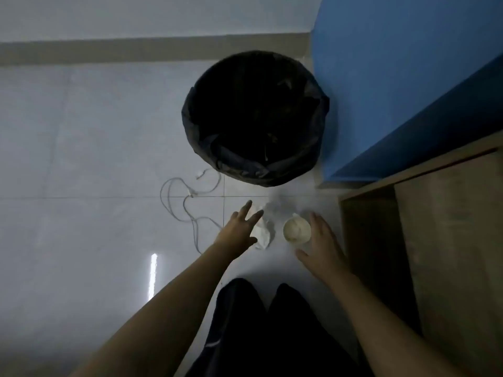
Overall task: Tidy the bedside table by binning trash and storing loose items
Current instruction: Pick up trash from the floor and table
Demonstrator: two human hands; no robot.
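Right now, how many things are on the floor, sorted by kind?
Bin: 1
Crumpled tissue: 1
Paper cup: 1
Cable: 1
Total: 4

Place: bedroom corner in a home, dimly lit.
Floor: pale glossy tiles (81,159), strip of light reflected.
Right side: blue bed side (394,91) above a wooden bedside unit (449,240).
By the wall: round bin (255,118), black liner.
Loose on tiles: white charging cable (187,202), crumpled tissue (262,235), small cup (296,229).
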